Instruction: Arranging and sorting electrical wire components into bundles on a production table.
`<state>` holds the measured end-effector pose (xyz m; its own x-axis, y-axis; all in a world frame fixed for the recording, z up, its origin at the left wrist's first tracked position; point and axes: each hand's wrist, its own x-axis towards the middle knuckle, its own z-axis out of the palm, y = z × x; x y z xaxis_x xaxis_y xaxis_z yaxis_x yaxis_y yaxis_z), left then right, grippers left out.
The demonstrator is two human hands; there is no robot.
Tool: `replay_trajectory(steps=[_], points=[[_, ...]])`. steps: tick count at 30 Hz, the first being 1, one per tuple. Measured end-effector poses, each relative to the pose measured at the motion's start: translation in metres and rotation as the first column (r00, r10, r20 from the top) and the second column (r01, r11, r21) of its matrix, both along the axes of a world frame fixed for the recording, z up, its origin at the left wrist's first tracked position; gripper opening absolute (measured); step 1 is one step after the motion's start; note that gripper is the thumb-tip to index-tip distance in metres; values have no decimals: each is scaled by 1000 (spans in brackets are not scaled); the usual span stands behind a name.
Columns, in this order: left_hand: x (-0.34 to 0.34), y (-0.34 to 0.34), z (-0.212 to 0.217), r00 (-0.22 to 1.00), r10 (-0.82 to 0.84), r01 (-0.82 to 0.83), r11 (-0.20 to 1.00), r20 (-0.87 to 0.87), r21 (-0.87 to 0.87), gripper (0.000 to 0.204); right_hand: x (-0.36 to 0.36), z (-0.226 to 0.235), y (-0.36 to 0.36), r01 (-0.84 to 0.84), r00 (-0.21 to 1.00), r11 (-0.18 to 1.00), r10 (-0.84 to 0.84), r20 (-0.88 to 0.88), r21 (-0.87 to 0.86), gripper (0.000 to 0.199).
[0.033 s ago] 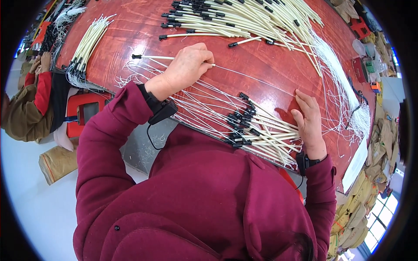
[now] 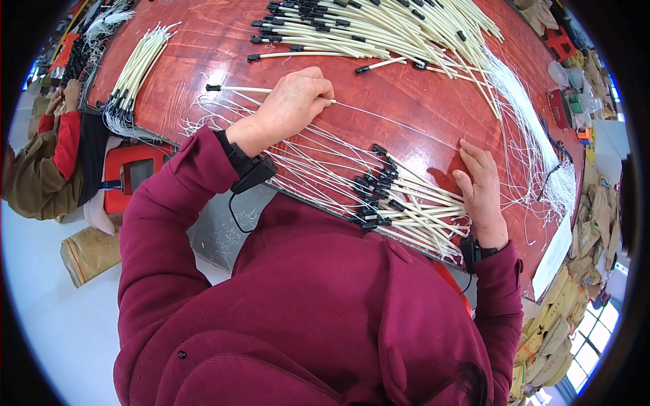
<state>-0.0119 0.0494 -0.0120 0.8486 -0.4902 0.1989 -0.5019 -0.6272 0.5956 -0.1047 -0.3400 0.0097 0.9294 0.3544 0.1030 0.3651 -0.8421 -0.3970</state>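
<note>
My left hand (image 2: pixel 295 101) is closed around a thin cream tube (image 2: pixel 245 89). The tube has a black end piece (image 2: pixel 213 88) on its left. From its right end a white string (image 2: pixel 399 124) runs almost straight to the fingertips of my right hand (image 2: pixel 479 179). That hand rests at the table's right side, fingers stretched out and thumb apart; whether a fingertip presses the string is hard to see. Between my arms lies a bundle of similar cream tubes (image 2: pixel 423 206) with black ends, their white strings (image 2: pixel 308 166) trailing left under my left hand.
A large pile of cream tubes (image 2: pixel 379 34) covers the far side of the red wooden table (image 2: pixel 223 40). Its long white strings (image 2: pixel 521 115) hang rightward. A smaller bundle (image 2: pixel 141 68) lies far left. A co-worker (image 2: pixel 51 162) sits left, beside a red stool (image 2: pixel 128 172). Sacks (image 2: pixel 555 318) line the right.
</note>
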Motion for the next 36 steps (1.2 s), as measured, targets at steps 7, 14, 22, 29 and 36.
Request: replay_trajectory(steps=[7,14,22,29,36], points=[[2,-13,-3,997,-43,44,999,70,-7,8,1,0,-4,-18,1000,998,19,17,-56,52],[1,-119,-14,939,-286,260,954,192,146,8,3,9,19,-147,988,975,137,-67,-167,65],[-16,-160,4,910,-349,312,933,226,182,20,4,-11,6,-151,986,988,153,72,-29,68],[2,-43,18,909,50,-163,956,413,243,31,21,-3,22,-27,985,998,36,171,-53,47],[12,-12,0,994,18,-29,993,105,111,14,37,-10,43,-140,944,966,197,264,-218,10]])
